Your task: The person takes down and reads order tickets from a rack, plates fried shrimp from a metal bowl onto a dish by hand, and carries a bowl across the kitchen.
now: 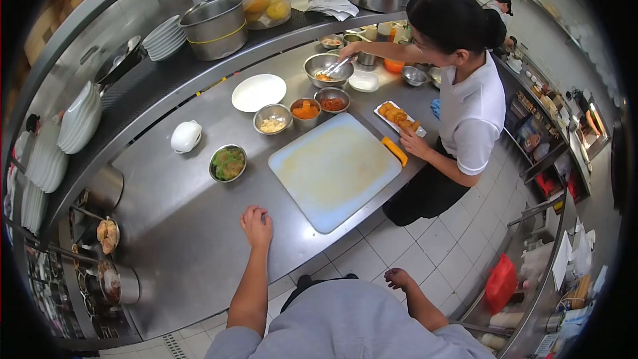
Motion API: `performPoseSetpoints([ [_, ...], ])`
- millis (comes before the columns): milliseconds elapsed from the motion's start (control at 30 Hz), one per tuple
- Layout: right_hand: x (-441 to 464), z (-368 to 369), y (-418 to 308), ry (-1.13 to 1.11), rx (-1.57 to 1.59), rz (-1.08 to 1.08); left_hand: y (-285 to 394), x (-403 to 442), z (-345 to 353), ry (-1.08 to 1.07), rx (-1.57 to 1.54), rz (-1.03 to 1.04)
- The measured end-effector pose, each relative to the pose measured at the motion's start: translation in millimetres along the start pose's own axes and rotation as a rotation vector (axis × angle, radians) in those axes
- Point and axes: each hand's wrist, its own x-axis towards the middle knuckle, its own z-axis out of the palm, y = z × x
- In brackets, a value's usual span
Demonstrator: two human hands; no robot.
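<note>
My left hand (256,225) rests on the steel counter (193,239), its fingers curled; whether anything is under them cannot be made out. The nearest items to it are a metal bowl of green leaves (228,163) and a pale cutting board (334,171) with a yellow-handled tool (395,151) at its right edge. Away from the counter, over the floor, hangs my right hand (398,278), fingers loosely bent, nothing visible in it. Beyond the board stand bowls of chopped garlic (272,119), orange food (305,112) and red food (332,100).
A co-worker (458,86) at the right holds tongs in a steel bowl (328,70) and touches a tray of fried food (399,118). A white plate (258,93) and lidded white pot (186,137) sit farther back. A shelf (149,84) with pots and plates curves above the counter.
</note>
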Motion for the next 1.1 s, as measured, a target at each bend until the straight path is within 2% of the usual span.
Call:
performPoseSetpoints([
  [1100, 6.2, 0.3, 9.7, 0.031, 0.01, -0.013, 1.3, 0.2, 0.4, 0.014, 0.001, 0.027],
])
